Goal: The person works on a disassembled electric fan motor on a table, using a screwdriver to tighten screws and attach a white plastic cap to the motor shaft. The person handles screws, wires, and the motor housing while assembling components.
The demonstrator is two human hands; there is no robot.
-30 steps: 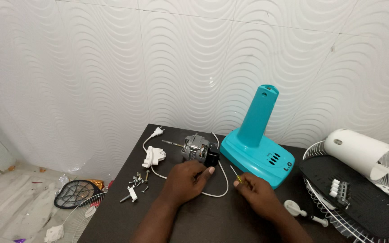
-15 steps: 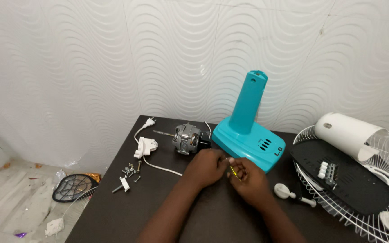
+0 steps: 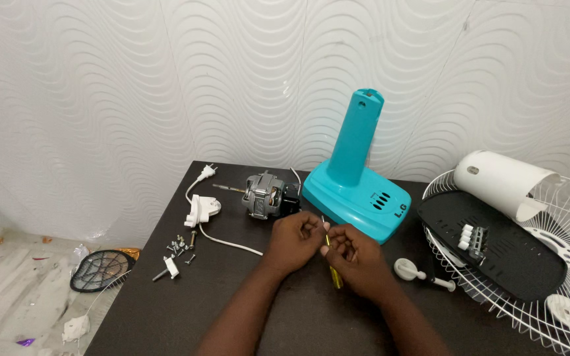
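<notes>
The person's two forearms enter from the bottom edge, both bare with no sleeve in view. The left hand (image 3: 296,238) and the right hand (image 3: 357,258) are bare too: no glove, ring, watch or band shows on the fingers or wrists

one teal fan base (image 3: 357,191), one motor (image 3: 265,196), one screwdriver (image 3: 331,264), two hands (image 3: 328,245)

left hand (image 3: 296,238) curled | right hand (image 3: 356,258) curled | fingertips nearly meeting
</notes>
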